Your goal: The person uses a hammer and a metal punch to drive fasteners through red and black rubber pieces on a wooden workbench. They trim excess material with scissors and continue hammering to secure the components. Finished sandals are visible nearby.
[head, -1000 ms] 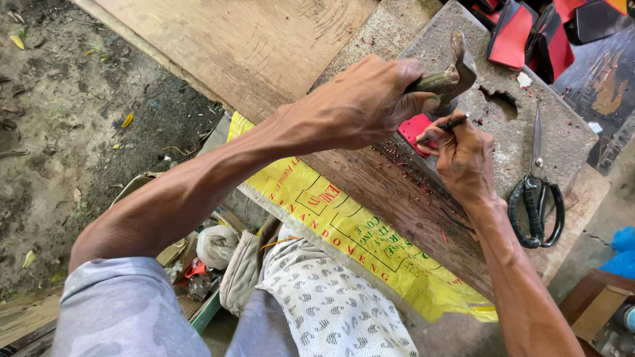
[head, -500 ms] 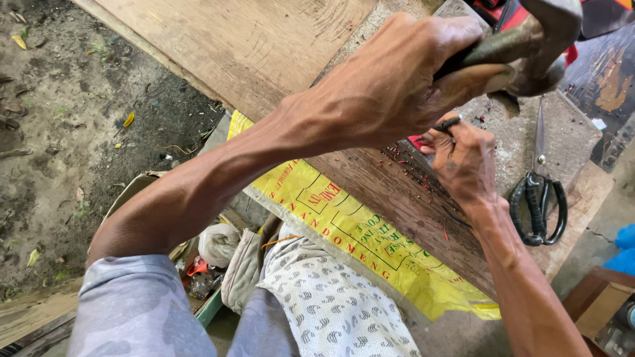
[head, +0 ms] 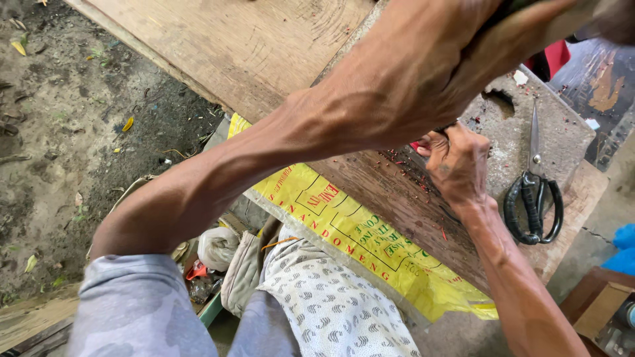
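Raised since the earlier frame, left hand with fingers clamped on a hammer handle now blocks the surface. Right hand fingers pinch a small red piece. Black scissors lie just beside; yellow sack hangs below.

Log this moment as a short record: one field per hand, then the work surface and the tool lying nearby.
left hand: left hand raised high, gripped round a handle; its head is out of view
right hand: right hand pressed on the wooden block, pinching something small and red
surface: block speckled with red bits, yellow printed sheet along its near edge
nearby tool: black-handled scissors lying shut, right of the right hand
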